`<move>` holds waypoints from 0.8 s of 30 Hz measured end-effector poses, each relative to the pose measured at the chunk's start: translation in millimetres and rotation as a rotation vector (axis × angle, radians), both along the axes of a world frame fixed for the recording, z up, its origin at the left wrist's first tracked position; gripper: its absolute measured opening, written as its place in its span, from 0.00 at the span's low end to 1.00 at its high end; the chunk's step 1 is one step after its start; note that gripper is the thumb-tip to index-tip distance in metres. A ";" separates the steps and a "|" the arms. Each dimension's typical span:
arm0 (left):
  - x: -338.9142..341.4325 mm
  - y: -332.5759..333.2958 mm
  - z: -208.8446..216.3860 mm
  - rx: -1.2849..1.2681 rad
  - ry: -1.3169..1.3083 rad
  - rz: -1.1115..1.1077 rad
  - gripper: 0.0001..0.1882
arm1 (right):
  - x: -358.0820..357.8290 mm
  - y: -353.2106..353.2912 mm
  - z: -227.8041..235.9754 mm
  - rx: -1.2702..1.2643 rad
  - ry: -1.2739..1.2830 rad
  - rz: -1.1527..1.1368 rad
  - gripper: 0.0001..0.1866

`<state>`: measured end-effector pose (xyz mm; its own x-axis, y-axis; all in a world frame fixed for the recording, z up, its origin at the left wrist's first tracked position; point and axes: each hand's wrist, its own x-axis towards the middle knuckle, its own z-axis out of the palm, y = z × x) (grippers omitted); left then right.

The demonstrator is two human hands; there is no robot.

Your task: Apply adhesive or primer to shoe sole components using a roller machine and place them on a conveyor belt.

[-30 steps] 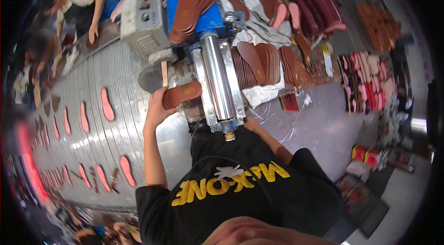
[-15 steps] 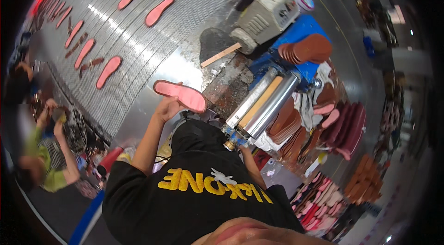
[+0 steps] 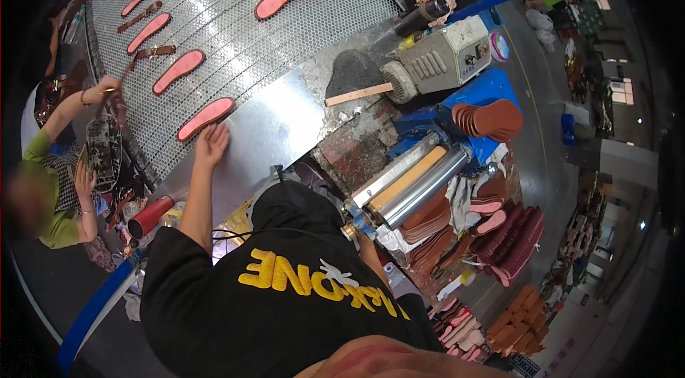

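My left hand (image 3: pixel 212 144) is open, its fingers stretched out at the edge of a pink insole (image 3: pixel 205 119) with a dark rim. That insole lies on the near edge of a metal mesh conveyor (image 3: pixel 278 49), beside a smooth metal plate (image 3: pixel 267 121). More pink insoles lie on the mesh beyond it, with brown straps among them. My right forearm (image 3: pixel 371 258) goes up beside the end of a roller machine (image 3: pixel 421 189); the hand itself is hidden there.
A grey motor housing (image 3: pixel 446 57) and a blue frame stand beyond the rollers. Brown soles (image 3: pixel 489 119) are stacked on the blue part, with maroon pieces (image 3: pixel 510 242) further right. At the left, a co-worker's hand (image 3: pixel 107 89) reaches to the mesh. A red cylinder (image 3: pixel 151 217) is near my left arm.
My left hand has moved left to the conveyor and let go of the pink insole, which now lies on the mesh. The view has shifted, and the co-worker's arm has reached to the belt.
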<state>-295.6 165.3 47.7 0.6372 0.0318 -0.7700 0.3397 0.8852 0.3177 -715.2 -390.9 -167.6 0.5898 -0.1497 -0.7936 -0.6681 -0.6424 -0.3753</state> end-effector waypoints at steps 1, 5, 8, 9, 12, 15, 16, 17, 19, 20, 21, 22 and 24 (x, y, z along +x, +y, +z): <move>-2.7 3.0 -1.5 -0.012 0.005 0.007 0.17 | -0.3 -8.3 -5.5 -0.014 0.016 0.016 0.17; 4.6 15.1 -23.8 0.315 0.130 -0.344 0.16 | -17.5 -48.8 1.2 -0.094 0.093 0.053 0.18; 55.5 17.7 -7.8 0.877 -0.108 -0.697 0.18 | -4.0 13.7 68.9 -0.051 0.110 0.016 0.18; 53.6 44.0 -6.1 1.272 -0.197 -0.690 0.19 | 56.1 46.5 133.4 0.157 -0.133 -0.236 0.17; 78.2 51.2 -26.2 1.820 -0.316 -0.761 0.22 | 113.1 115.2 229.1 0.288 -0.344 -0.451 0.16; 96.9 38.6 -36.2 2.012 -0.267 -0.948 0.24 | 105.0 112.1 232.3 0.220 -0.242 -0.277 0.16; 92.9 36.1 -34.8 2.025 -0.114 -1.007 0.24 | 103.1 109.6 232.5 0.202 -0.205 -0.216 0.16; 88.5 34.3 -33.6 2.033 0.047 -1.064 0.24 | 101.7 106.3 232.4 0.188 -0.166 -0.152 0.16; 79.8 43.3 -37.9 2.059 0.019 -1.038 0.23 | 101.0 94.9 235.9 0.170 -0.082 -0.009 0.17; 74.3 45.5 -42.7 2.090 0.000 -1.014 0.22 | 99.8 86.1 238.4 0.159 -0.037 0.064 0.17; 72.9 40.2 -43.5 2.077 -0.012 -1.015 0.22 | 97.8 77.5 241.4 0.144 0.009 0.130 0.17; 73.2 33.5 -44.7 2.033 -0.001 -1.076 0.22 | 94.8 68.6 245.2 0.127 0.055 0.191 0.18; 62.2 49.0 -46.4 1.964 0.007 -1.139 0.22 | 85.8 49.2 281.2 0.530 -0.051 -0.280 0.18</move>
<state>-233.4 214.2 1.4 0.9333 0.2494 -0.2582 0.3170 -0.9101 0.2669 -629.4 -341.8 113.6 0.6242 0.1033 -0.7744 -0.7577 -0.1617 -0.6323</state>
